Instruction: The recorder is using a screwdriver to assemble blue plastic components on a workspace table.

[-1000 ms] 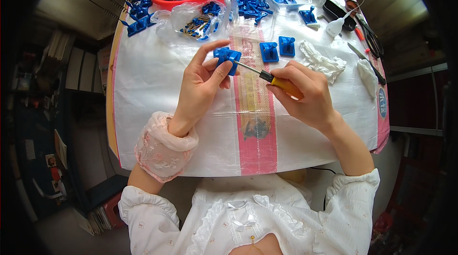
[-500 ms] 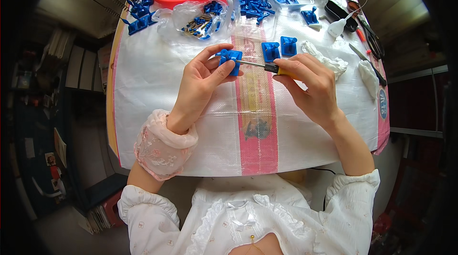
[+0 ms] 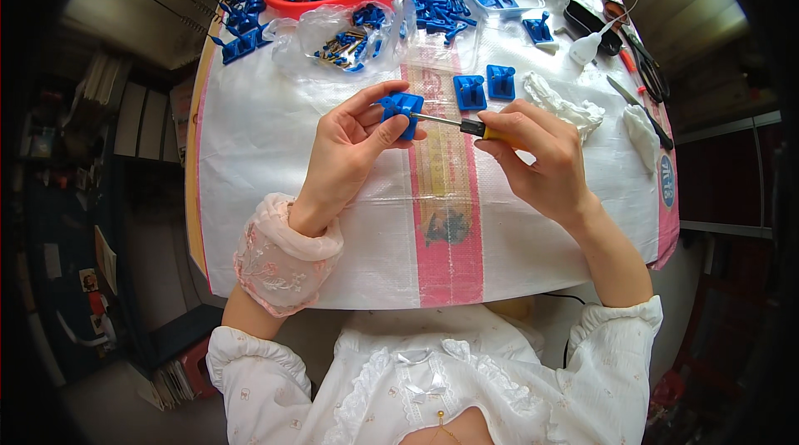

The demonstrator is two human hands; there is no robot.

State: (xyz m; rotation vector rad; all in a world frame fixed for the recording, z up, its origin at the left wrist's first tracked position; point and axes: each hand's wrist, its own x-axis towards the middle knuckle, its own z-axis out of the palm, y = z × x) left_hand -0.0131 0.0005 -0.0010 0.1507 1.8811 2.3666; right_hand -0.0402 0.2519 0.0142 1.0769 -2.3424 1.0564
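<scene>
My left hand point(image 3: 354, 133) pinches a small blue plastic part point(image 3: 405, 106) between thumb and fingers, above the middle of the table. In my right hand point(image 3: 541, 154) is a screwdriver point(image 3: 487, 131) with a black and yellow handle. Its metal shaft runs leftward and the tip meets the right side of the blue part; the exact contact point is too small to make out. Two similar blue parts, one nearer point(image 3: 470, 93) and one farther point(image 3: 501, 81), stand on the sheet just beyond my right hand.
A white woven sheet point(image 3: 275, 137) with a pink stripe covers the table. Along the back are a red basin point(image 3: 291, 6) of blue pieces, a plastic bag point(image 3: 304, 42) with screws, loose blue pieces point(image 3: 441, 8) and a clear tray point(image 3: 520, 11). Scissors point(image 3: 653, 79) and a white bottle point(image 3: 587, 50) lie right.
The blue part has turned slightly in my left hand, and both hands have dipped a little toward me. My right fingers have shifted on the screwdriver handle.
</scene>
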